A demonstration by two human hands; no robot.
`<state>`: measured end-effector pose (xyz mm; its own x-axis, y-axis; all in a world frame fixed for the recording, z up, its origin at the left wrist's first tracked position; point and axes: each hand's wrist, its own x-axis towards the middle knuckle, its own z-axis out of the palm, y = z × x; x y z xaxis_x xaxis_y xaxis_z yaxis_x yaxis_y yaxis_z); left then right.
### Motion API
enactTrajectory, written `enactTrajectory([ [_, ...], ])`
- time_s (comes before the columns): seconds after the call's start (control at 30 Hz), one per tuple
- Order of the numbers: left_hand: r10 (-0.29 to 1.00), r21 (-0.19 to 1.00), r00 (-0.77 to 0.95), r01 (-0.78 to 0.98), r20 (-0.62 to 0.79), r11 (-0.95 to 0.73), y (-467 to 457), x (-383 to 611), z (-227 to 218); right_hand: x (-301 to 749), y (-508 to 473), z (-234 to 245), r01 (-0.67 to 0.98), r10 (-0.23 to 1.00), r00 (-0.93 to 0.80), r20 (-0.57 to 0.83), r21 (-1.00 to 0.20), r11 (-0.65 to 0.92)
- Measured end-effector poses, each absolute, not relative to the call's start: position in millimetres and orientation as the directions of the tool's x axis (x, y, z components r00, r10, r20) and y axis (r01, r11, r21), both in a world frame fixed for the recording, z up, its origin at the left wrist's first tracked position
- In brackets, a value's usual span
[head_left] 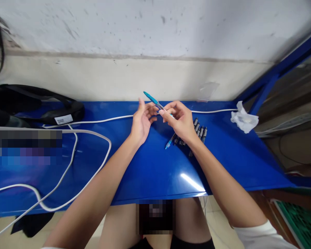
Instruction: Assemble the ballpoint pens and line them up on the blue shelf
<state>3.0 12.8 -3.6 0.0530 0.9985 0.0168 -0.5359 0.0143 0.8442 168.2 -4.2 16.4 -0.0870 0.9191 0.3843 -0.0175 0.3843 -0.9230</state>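
Note:
My right hand [180,119] is closed in a pinch on a blue pen [152,100] that slants up and to the left above the blue table [150,166]. My left hand [142,119] is beside it with fingers loosely curled and apart, its fingertips close to the pen's lower part; I cannot tell whether they touch it. Under my right hand lie several more pens [199,133] in a row on the table, and one blue-tipped pen [169,141] pokes out towards me.
White cables [75,148] loop across the table's left half and along the back. A black bag [38,107] lies at the far left. A crumpled white tissue [244,119] sits at the back right by a blue shelf frame [274,74]. A wall stands behind.

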Motion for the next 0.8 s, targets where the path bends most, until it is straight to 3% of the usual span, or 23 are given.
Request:
enactTrajectory([
  [0.2,0.999,0.751,-0.013,-0.66,-0.047,0.027,23,-14,-5,175,9,19,-0.387,0.973,0.004,0.229,-0.897,0.213],
  [0.33,0.999,0.742,0.0,-0.67,-0.054,0.04,23,-13,-7,183,17,22,-0.571,0.99,-0.075,0.121,-0.819,0.056],
  [0.43,0.999,0.744,0.023,-0.666,-0.049,0.052,22,-9,-5,194,21,20,-0.71,0.993,-0.096,0.069,-0.704,-0.02],
  [0.63,0.998,0.732,0.039,-0.678,-0.053,0.065,21,-7,-3,220,22,12,-0.935,0.995,-0.046,-0.093,-0.346,-0.075],
  [0.8,0.998,0.75,0.036,-0.658,-0.047,0.059,20,-7,-3,223,19,13,-0.957,0.995,-0.017,-0.098,-0.288,-0.045],
])
